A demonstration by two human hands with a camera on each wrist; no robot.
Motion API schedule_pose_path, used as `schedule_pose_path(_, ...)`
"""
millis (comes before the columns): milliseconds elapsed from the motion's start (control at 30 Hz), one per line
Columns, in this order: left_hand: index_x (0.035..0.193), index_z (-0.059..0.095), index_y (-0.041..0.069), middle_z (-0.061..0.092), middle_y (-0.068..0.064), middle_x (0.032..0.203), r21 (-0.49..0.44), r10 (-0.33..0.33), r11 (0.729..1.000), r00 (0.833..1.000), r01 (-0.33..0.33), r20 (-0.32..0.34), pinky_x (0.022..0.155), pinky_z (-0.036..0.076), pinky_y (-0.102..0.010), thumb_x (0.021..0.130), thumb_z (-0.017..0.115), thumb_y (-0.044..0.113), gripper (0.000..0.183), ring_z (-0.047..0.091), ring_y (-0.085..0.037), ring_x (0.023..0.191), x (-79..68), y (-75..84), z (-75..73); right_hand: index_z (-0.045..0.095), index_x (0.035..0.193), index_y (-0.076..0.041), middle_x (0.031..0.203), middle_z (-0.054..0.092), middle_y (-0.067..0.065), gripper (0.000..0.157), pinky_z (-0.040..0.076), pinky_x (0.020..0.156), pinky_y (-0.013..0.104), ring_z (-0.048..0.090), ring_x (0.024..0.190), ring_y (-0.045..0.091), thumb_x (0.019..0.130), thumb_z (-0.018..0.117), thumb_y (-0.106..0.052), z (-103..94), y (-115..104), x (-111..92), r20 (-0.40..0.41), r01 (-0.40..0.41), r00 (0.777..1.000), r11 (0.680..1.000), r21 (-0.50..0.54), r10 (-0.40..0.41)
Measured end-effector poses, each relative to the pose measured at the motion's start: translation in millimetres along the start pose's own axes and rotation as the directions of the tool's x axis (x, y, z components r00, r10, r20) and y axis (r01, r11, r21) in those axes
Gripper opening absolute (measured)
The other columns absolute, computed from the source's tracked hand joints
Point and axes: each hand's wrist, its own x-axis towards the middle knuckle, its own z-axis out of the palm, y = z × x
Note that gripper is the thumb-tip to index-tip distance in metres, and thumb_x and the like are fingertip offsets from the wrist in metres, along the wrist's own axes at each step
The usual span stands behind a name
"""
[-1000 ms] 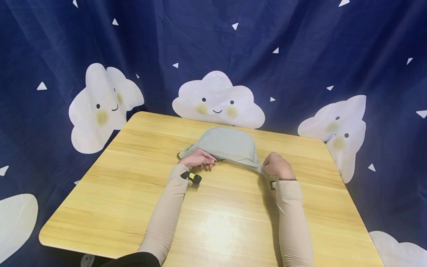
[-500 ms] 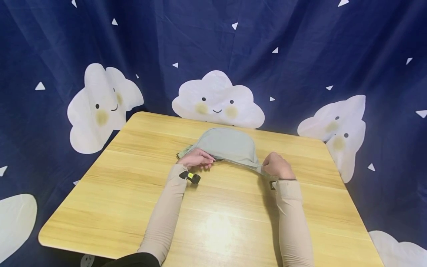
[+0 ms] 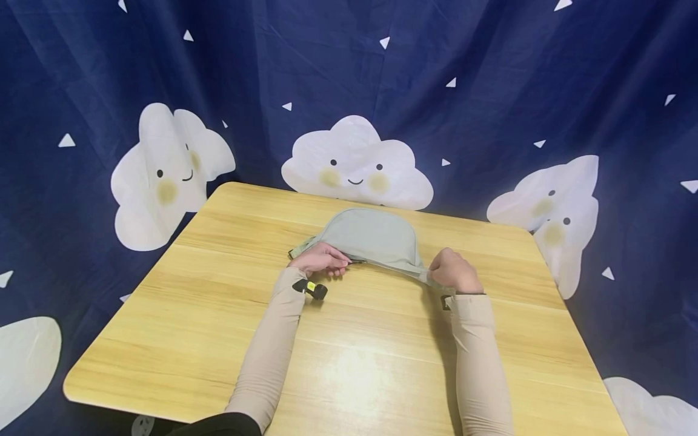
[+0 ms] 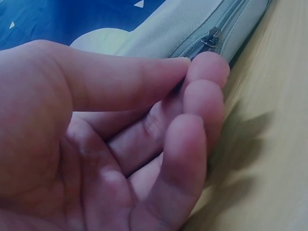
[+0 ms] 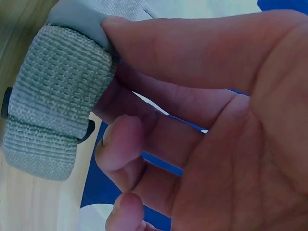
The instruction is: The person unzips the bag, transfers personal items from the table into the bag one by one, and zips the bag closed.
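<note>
A pale grey-green waist bag [image 3: 373, 236], rounded at its far side, lies toward the back of the table. My left hand [image 3: 323, 260] is at its near left edge, where thumb and forefinger pinch the zipper pull. In the left wrist view the dark zipper slider [image 4: 211, 37] shows just beyond those fingertips, on the zipper track; the pull itself is mostly hidden. At the bag's right end my right hand [image 3: 455, 270] pinches the corner where the woven strap [image 5: 62, 82] joins. That strap hangs folded through a dark buckle [image 5: 86, 131], partly hidden behind it.
The wooden table [image 3: 218, 339] has rounded corners and reaches a dark blue curtain [image 3: 338, 66] printed with white clouds. A short strap end with a buckle [image 3: 294, 253] sticks out at the bag's left.
</note>
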Motion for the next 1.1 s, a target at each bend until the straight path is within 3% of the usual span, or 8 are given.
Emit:
schedule_pose_path(167, 0.121, 0.070, -0.010, 0.076, -0.003, 0.076, 0.000, -0.011, 1.000, 1.000, 0.011, -0.005, 0.058, 0.056, -0.016, 0.097, 0.067, 0.003, 0.027, 0.066, -0.009, 0.064, 0.5, -0.1, -1.4, 0.076, 0.070, -0.008, 0.070, 0.062, 0.001, 0.021, 0.039, 0.053, 0.031, 0.049, 0.065, 0.019, 0.086, 0.062, -0.010, -1.0, -0.2, -0.8, 0.002, -0.003, 1.000, 1.000, 0.010, 0.003)
schedule_pose_path(433, 0.121, 0.069, -0.011, 0.075, -0.003, 0.076, -0.014, -0.022, 1.000, 1.000, 0.022, -0.008, 0.060, 0.059, -0.018, 0.097, 0.067, 0.001, 0.027, 0.067, -0.009, 0.064, 0.5, 0.4, -2.6, 0.084, 0.091, -0.013, 0.092, 0.075, 0.006, 0.019, 0.045, 0.058, 0.032, 0.060, 0.077, 0.022, 0.086, 0.066, -0.013, -1.2, 2.3, 0.1, -0.009, -0.003, 1.000, 1.000, 0.002, 0.003)
schedule_pose_path(700, 0.122, 0.069, -0.012, 0.075, -0.003, 0.076, -0.020, -0.015, 1.000, 1.000, 0.015, -0.002, 0.061, 0.059, -0.018, 0.097, 0.066, 0.001, 0.028, 0.066, -0.009, 0.064, 0.8, -0.6, -4.1, 0.084, 0.088, -0.014, 0.090, 0.074, 0.005, 0.018, 0.044, 0.058, 0.033, 0.059, 0.076, 0.022, 0.087, 0.066, -0.014, -0.9, 3.5, 2.0, -0.006, -0.001, 1.000, 1.000, 0.007, 0.001)
schedule_pose_path(933, 0.121, 0.068, -0.013, 0.075, -0.004, 0.076, -0.036, -0.015, 0.999, 1.000, 0.015, -0.003, 0.062, 0.059, -0.018, 0.097, 0.066, 0.000, 0.027, 0.066, -0.009, 0.064, -1.2, -0.5, -6.9, 0.084, 0.096, -0.012, 0.106, 0.078, 0.011, 0.018, 0.050, 0.065, 0.035, 0.064, 0.084, 0.024, 0.089, 0.068, -0.015, -1.1, 2.6, 1.6, -0.005, 0.004, 1.000, 1.000, 0.002, -0.004)
schedule_pose_path(1100, 0.121, 0.068, -0.014, 0.075, -0.004, 0.077, -0.032, -0.012, 0.999, 1.000, 0.012, 0.007, 0.062, 0.059, -0.018, 0.098, 0.065, 0.000, 0.028, 0.066, -0.008, 0.064, -4.9, 1.1, -7.7, 0.083, 0.095, -0.010, 0.108, 0.078, 0.013, 0.017, 0.054, 0.068, 0.038, 0.067, 0.087, 0.025, 0.089, 0.068, -0.015, -0.1, 2.1, 0.6, -0.006, 0.016, 1.000, 1.000, 0.003, -0.016)
